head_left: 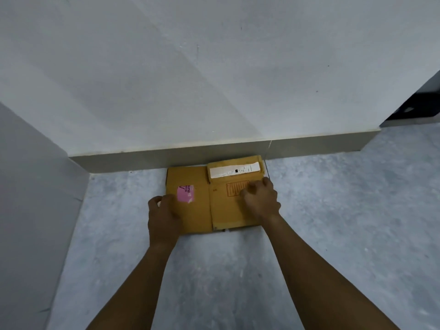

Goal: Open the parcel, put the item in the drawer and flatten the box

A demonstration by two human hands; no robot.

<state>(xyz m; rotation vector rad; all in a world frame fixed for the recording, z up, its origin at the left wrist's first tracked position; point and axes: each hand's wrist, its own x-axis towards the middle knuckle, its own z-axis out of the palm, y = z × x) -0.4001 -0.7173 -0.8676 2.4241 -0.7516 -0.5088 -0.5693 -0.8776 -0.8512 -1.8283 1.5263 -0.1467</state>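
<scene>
A brown cardboard box [202,206] lies flat on the grey floor, pushed up against the skirting of a white wall. It carries a pink sticker [185,193] on its left panel and a white shipping label [234,169] on a flap at the top right. My left hand [164,215] curls over the box's left edge and grips it. My right hand [260,198] presses down on the right panel with bent fingers, over a red printed stamp. No item and no drawer are in view.
The grey skirting [142,160] runs behind the box. A white panel or wall [28,210] stands close on the left. At the far right the wall ends at a corner with a dark opening [414,108]. Speckled grey floor [333,222] spreads around.
</scene>
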